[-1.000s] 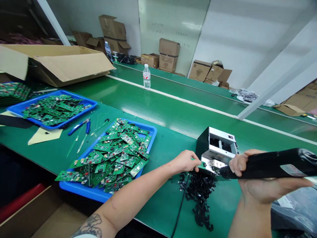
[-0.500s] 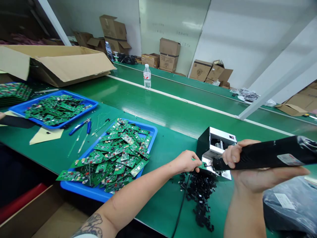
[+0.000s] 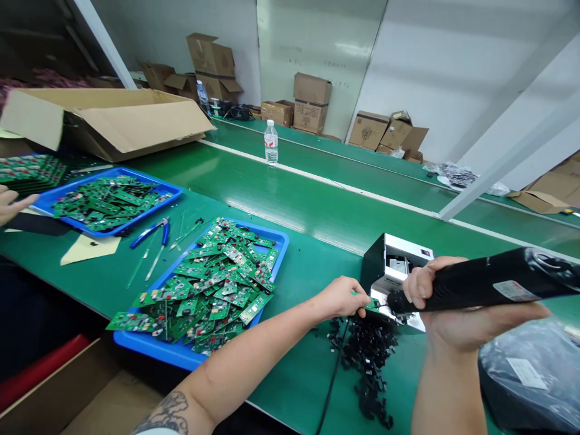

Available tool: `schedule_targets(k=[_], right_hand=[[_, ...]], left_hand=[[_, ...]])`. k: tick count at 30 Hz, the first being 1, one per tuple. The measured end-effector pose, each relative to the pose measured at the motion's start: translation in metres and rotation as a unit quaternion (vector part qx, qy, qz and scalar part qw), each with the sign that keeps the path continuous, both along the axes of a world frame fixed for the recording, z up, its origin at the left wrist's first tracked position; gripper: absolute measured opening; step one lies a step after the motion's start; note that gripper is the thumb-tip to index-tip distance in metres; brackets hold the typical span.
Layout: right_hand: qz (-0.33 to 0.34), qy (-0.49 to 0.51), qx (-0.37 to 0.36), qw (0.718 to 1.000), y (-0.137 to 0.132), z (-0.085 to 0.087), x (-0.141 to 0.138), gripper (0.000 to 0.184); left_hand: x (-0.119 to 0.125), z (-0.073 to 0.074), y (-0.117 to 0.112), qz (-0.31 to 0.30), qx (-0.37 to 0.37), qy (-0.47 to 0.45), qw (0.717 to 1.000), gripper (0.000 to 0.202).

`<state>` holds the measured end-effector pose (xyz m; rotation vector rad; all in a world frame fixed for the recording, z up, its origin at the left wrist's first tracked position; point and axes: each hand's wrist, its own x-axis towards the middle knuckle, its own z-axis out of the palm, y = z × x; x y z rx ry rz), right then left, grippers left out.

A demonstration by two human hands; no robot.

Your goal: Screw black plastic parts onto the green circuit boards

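Together, the hands meet at a boxy black-and-silver metal machine (image 3: 397, 261) standing on the green worktop (image 3: 294, 356), with the left hand (image 3: 339, 297) on its near left side and the right hand (image 3: 457, 320) on its near right. Between them, a small green rectangular circuit board (image 3: 372, 304) lies nearly level, its long axis running across the view from the left hand toward the machine's silver front. The left hand is the nearer to it and is closed on its outer end, thumb and fingers pinching the board. The right hand is wrapped firmly round a long black cylindrical power tool (image 3: 489, 287), fingers over the top and palm beneath. The tool's long axis slopes down from the right edge of the view to a nose just beside the board's inner end; whether they touch, I cannot tell. The left forearm lies angled across the worktop, its wrist slightly bent. Below the hands, a loose heap of small black plastic pieces (image 3: 365, 365) spreads out beside a thin black cable (image 3: 334, 386), and left of the left hand sits a blue plastic tray (image 3: 158, 349) piled with green circuit boards (image 3: 212, 284).
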<state>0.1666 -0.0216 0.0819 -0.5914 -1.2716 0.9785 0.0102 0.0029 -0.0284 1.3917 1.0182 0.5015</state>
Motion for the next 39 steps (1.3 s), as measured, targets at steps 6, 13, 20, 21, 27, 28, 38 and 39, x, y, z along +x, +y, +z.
schedule_targets(k=[6,13,20,21,27,28,38,39], right_hand=[[0.003,0.012,-0.004,1.0,0.0,-0.001,0.0,0.085],[0.026,-0.003,0.009,1.0,-0.001,-0.003,-0.006,0.082],[0.032,-0.009,-0.007,0.999,-0.004,-0.006,-0.01,0.078],[0.034,-0.008,-0.003,0.999,-0.004,-0.006,-0.01,0.077],[-0.01,0.012,-0.003,1.0,-0.01,-0.002,-0.001,0.075],[-0.034,0.025,-0.006,0.999,-0.012,-0.002,0.005,0.075],[-0.226,0.084,-0.309,0.92,-0.035,-0.075,0.103,0.07],[-0.227,0.076,-0.327,0.914,-0.036,-0.088,0.105,0.067]], left_hand=[[0.0,0.0,-0.001,-0.001,0.004,0.003,1.0,0.032],[0.0,0.0,-0.001,-0.001,0.005,0.006,1.0,0.03],[0.0,0.001,0.0,0.001,0.008,0.015,1.0,0.03],[0.0,0.001,0.0,0.001,0.009,0.013,1.0,0.03],[-0.002,0.004,0.0,-0.001,-0.007,0.001,1.0,0.027],[-0.004,0.006,0.001,-0.003,-0.01,-0.005,1.0,0.025],[-0.028,0.016,0.026,0.019,-0.091,-0.038,0.995,0.008],[-0.029,0.015,0.027,0.021,-0.1,-0.044,0.994,0.009]])
